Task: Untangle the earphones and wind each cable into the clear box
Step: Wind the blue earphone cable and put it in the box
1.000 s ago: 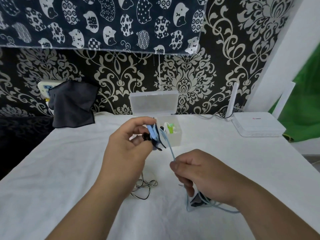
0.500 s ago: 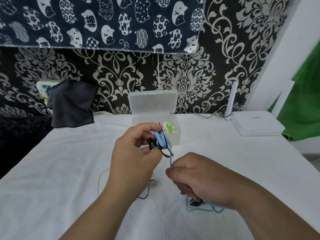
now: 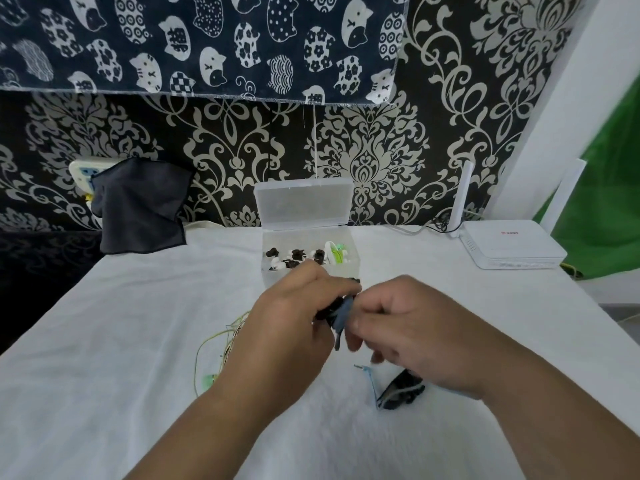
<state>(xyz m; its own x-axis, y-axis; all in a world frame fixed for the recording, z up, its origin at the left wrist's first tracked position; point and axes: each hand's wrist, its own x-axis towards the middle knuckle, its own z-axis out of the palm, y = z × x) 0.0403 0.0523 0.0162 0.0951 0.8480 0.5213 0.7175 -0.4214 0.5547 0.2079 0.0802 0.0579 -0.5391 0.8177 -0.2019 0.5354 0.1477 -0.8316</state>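
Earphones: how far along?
Done: several wound sets lie in the clear box. In hand: left hand and right hand grip a blue-black coil. Left: yellow-green earphone and dark tangle, loose on the table.

Single head cam, riding on my head, looking forward and down across the worktop [image 3: 121, 323]. Wide-angle, so edges are bowing. It's sitting close: my left hand [image 3: 291, 327] and right hand [image 3: 415, 334] are filling the centre, forearms running up from the bottom edge. Further out it's catching the clear box [image 3: 304, 202], the patterned wall [image 3: 374, 157] behind, router [image 3: 512, 244] at far right.
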